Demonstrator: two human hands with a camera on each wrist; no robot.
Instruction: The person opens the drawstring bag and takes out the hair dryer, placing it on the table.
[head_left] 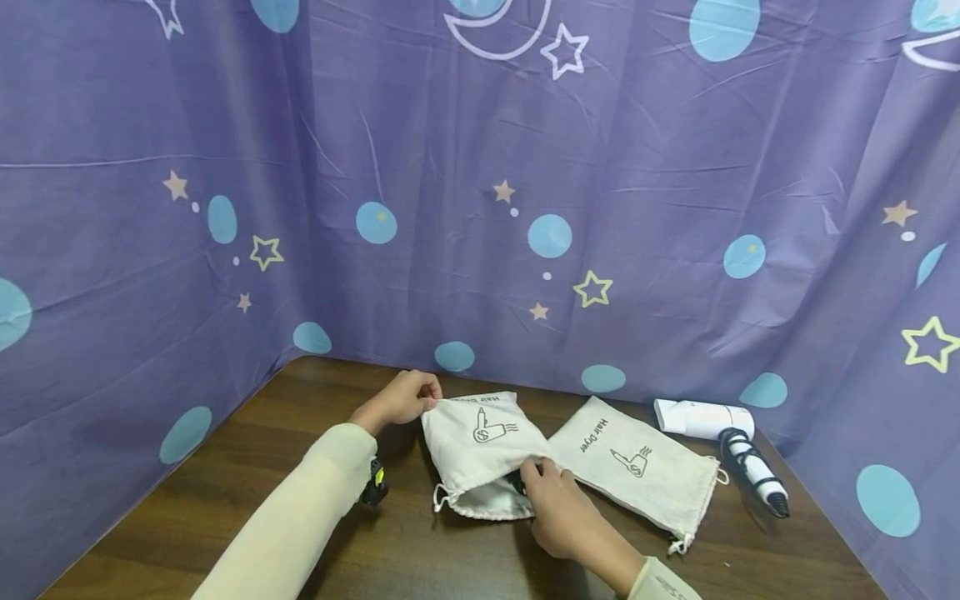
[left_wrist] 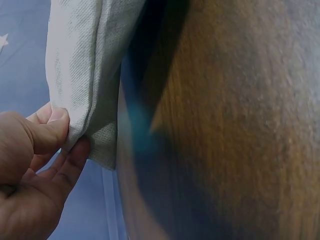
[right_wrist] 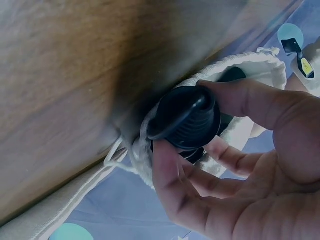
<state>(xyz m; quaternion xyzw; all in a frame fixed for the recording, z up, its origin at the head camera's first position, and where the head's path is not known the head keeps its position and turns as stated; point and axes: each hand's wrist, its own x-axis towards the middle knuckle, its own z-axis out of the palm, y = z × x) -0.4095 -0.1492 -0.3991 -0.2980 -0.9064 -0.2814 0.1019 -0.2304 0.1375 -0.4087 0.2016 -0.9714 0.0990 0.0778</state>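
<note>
A white drawstring bag (head_left: 468, 462), printed "Hair Dryer", lies with its mouth gaping towards the near side. My left hand (head_left: 401, 397) pinches its far left corner; the left wrist view shows thumb and fingers on the cloth (left_wrist: 75, 60). At the bag's mouth my right hand (head_left: 566, 512) holds the black ribbed end of what looks like a hair dryer (right_wrist: 186, 120), thumb and fingers round it. Most of that dryer is hidden inside the bag. A dark shape also shows within the opening in the right wrist view.
A second white "Hair Dryer" bag (head_left: 630, 467) lies flat to the right, beside the first. Beyond it rests a white hair dryer (head_left: 701, 419) with black cord wound on its handle. The brown wooden table (head_left: 420, 550) meets a purple patterned curtain (head_left: 465, 275) behind.
</note>
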